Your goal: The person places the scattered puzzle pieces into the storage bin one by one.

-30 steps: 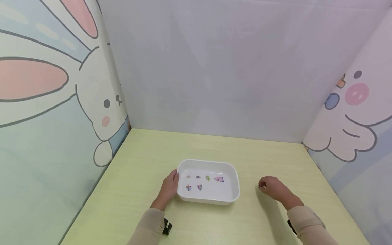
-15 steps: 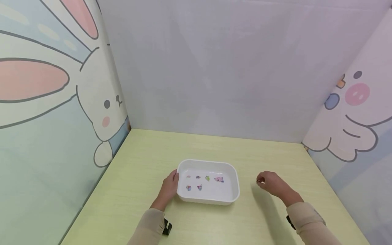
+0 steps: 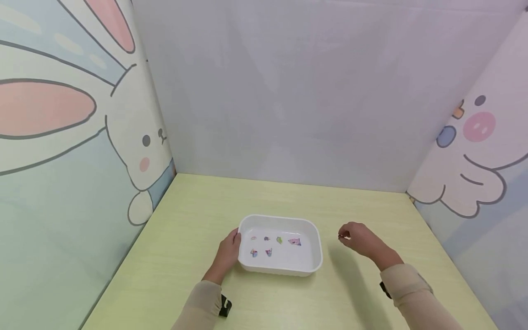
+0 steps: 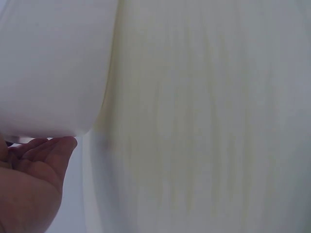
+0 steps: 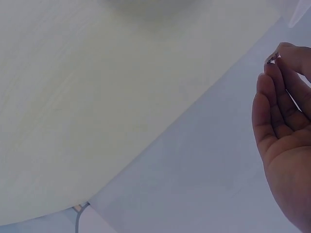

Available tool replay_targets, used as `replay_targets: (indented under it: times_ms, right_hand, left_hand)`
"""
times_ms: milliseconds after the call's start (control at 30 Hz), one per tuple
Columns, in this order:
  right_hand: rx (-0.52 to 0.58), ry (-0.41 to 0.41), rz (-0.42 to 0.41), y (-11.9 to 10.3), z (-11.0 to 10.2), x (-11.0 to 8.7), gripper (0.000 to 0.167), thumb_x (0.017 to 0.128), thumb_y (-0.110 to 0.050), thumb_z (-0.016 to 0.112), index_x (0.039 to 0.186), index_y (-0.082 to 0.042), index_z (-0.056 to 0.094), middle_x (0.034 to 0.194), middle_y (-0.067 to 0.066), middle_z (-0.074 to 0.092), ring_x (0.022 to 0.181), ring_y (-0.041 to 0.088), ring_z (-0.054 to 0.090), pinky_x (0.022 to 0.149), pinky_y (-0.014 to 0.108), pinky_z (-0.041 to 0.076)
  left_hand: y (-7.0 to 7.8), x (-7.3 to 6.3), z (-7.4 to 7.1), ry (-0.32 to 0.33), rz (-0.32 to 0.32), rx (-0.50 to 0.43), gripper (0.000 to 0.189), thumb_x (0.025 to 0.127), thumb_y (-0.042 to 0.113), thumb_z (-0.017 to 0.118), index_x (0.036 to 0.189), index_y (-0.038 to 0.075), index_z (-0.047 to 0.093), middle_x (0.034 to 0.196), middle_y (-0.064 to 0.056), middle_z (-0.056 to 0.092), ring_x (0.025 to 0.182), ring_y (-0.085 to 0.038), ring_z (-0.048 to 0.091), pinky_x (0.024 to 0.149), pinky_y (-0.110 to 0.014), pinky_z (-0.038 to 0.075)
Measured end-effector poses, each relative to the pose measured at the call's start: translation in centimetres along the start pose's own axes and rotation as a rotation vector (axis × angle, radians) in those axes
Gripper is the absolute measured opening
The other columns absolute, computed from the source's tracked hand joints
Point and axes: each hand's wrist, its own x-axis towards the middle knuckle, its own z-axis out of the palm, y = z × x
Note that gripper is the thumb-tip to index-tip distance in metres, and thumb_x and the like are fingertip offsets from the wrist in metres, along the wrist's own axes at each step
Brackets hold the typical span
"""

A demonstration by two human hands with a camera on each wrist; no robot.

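Observation:
A white rectangular tray (image 3: 284, 270) stands on the table in the head view. On its floor lie several small colourful stickers, among them a larger pink one (image 3: 294, 241) and a green one (image 3: 279, 239). My left hand (image 3: 228, 251) grips the tray's left side, thumb at the rim; the left wrist view shows its fingers (image 4: 60, 150) against the outer wall. Right of the tray and raised over the table, my right hand (image 3: 360, 239) pinches a tiny flat sticker (image 5: 273, 58) between thumb and fingertips. Its print is too small to make out.
The pale yellow table (image 3: 214, 197) runs back to a grey curtain wall (image 3: 280, 101). Side walls with cartoon animals, a rabbit (image 3: 136, 146) on the left, flank it. A black wrist strap piece (image 3: 224, 305) shows by the left sleeve.
My right hand has risen from the table and moved left and away from me, toward the tray, with the sticker pinched. The left hand and the tray have stayed in place.

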Motion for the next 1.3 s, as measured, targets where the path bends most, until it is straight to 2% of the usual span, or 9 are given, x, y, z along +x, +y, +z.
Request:
replay_targets:
  times_ms: [467,800,1033,1300]
  right_hand:
    - [-0.012,-0.017,-0.059,-3.4,-1.0,2.8,0.004,0.085,0.0,0.071,0.087,-0.003,0.069,0.082,-0.001,0.061,0.077,0.019,0.059,0.068,0.037,0.053]
    - [-0.028,-0.098,-0.043,-6.3,-0.7,5.4,0.002,0.088,-0.004,0.069,0.089,-0.002,0.069,0.084,-0.002,0.061,0.079,0.017,0.058,0.071,0.034,0.053]
    - [-0.057,-0.137,-0.068,-8.1,0.3,7.0,0.003,0.09,-0.005,0.067,0.088,-0.002,0.068,0.084,-0.003,0.06,0.076,0.013,0.055,0.07,0.031,0.052]
    - [-0.08,-0.211,-0.087,-9.3,1.8,8.1,0.007,0.089,-0.005,0.068,0.084,-0.009,0.066,0.081,-0.004,0.055,0.075,0.013,0.05,0.067,0.032,0.049]
  left_hand:
    - [-0.1,0.0,0.0,0.0,0.008,-0.001,0.044,0.106,0.022,0.038,0.142,-0.003,0.045,0.13,-0.021,0.057,0.103,-0.03,0.059,0.097,-0.053,0.044]
    - [-0.2,0.3,-0.1,0.0,0.017,0.005,0.044,0.106,0.022,0.037,0.141,-0.004,0.045,0.129,-0.022,0.057,0.105,-0.032,0.059,0.098,-0.054,0.043]
    - [-0.1,0.2,0.0,0.006,0.015,0.0,0.043,0.106,0.022,0.038,0.14,-0.003,0.047,0.128,-0.021,0.059,0.102,-0.03,0.059,0.096,-0.053,0.044]
    - [0.0,0.2,0.1,0.003,0.012,-0.004,0.043,0.106,0.022,0.038,0.141,-0.003,0.047,0.124,-0.02,0.061,0.095,-0.028,0.06,0.092,-0.052,0.047]
